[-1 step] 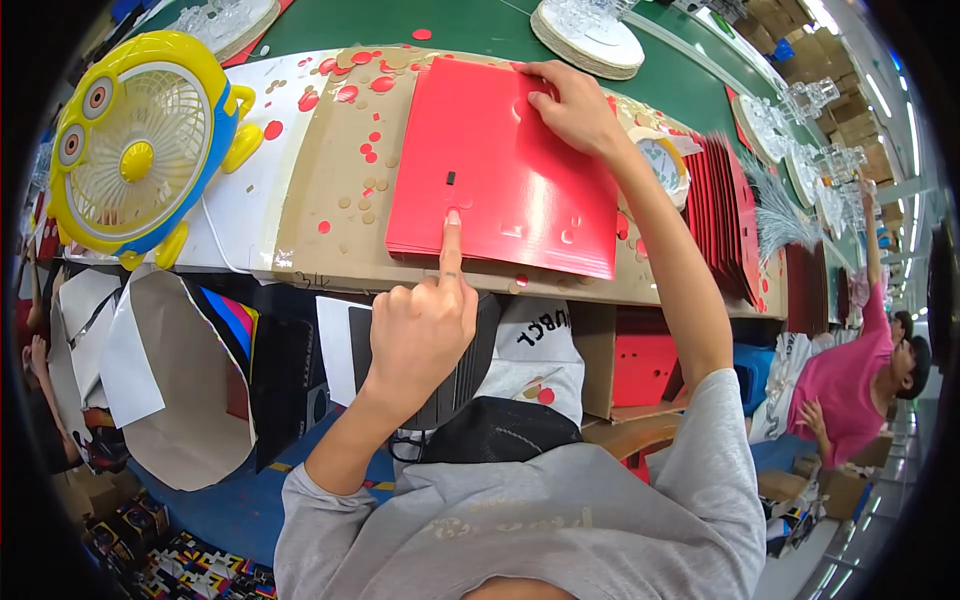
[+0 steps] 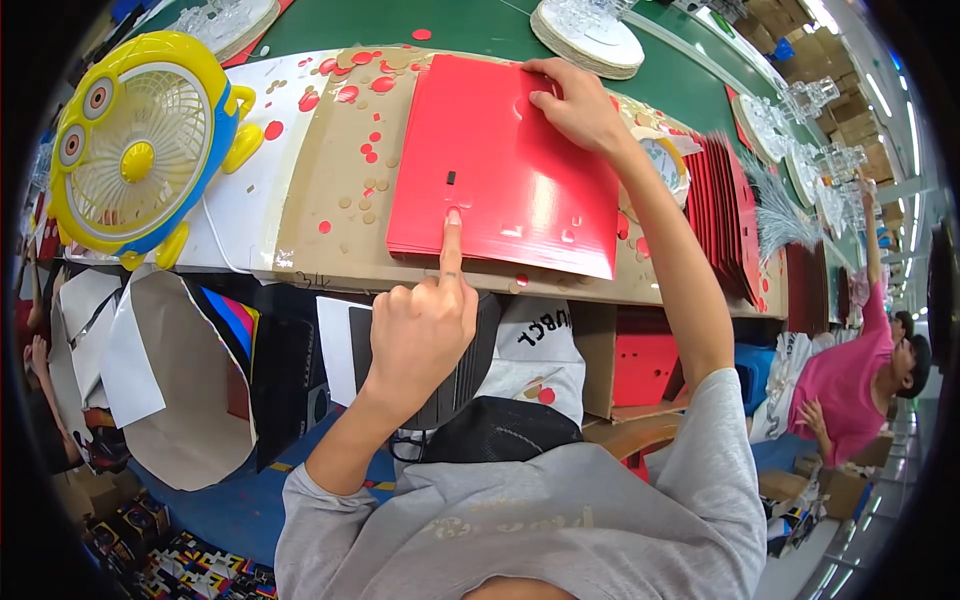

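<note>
A grey shirt [image 2: 520,520] is seen at the near edge of a workroom. Just beyond it, the left hand [image 2: 425,325] is held closed except for its straight index finger, whose tip is set on red sheets [image 2: 470,130] near their lower edge, just below a small dark mark [image 2: 451,178]. The sheets are stacked at a slight tilt on brown cardboard [image 2: 325,240], strewn with red and brown discs [image 2: 347,94]. At the stack's far edge, the right hand [image 2: 580,110] is laid with its thumb on top; whether the edge is gripped cannot be told. To the right, a roll [image 2: 665,165] and a second red stack [image 2: 728,215] are placed; to the left, a yellow and blue fan [image 2: 137,165] is stood on a white surface. Farther off, round pads [image 2: 600,55] topped with clear pieces are set on the green desk [image 2: 460,22]. At far right, a person in pink [image 2: 850,390] is seen with one arm outstretched.
</note>
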The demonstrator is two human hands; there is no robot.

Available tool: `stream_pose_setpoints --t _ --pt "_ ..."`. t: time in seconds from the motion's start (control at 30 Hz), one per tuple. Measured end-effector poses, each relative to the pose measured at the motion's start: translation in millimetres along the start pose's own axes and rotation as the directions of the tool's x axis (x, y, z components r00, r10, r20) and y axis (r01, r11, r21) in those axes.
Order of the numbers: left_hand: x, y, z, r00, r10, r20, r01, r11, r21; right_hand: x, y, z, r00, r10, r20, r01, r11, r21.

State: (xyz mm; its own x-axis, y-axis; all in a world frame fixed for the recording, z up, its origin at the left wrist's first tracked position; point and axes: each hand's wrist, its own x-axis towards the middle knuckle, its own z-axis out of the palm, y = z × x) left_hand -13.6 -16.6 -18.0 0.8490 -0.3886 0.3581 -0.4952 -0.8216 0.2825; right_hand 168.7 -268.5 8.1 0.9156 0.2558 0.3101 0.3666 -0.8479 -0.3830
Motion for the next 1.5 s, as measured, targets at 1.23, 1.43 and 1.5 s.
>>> stream_pose_setpoints --t 1.23,1.43,1.5 --pt "-4 10 -10 0.998 -0.042 -0.037 0.041 0.998 -0.050 -15 -104 -75 0.870 -0.190 -0.455 0.012 0.931 -0.365" --pt "-23 15 -34 0.993 0.098 -0.069 -0.113 0.961 -0.253 -41 -70 -138 0.790 -0.106 -0.604 -0.086 0.956 -0.280" --pt "-36 13 -46 0.984 0.156 -0.083 -0.173 0.940 -0.293 -44 -11 -172 0.765 -0.109 -0.635 -0.140 0.934 -0.329"
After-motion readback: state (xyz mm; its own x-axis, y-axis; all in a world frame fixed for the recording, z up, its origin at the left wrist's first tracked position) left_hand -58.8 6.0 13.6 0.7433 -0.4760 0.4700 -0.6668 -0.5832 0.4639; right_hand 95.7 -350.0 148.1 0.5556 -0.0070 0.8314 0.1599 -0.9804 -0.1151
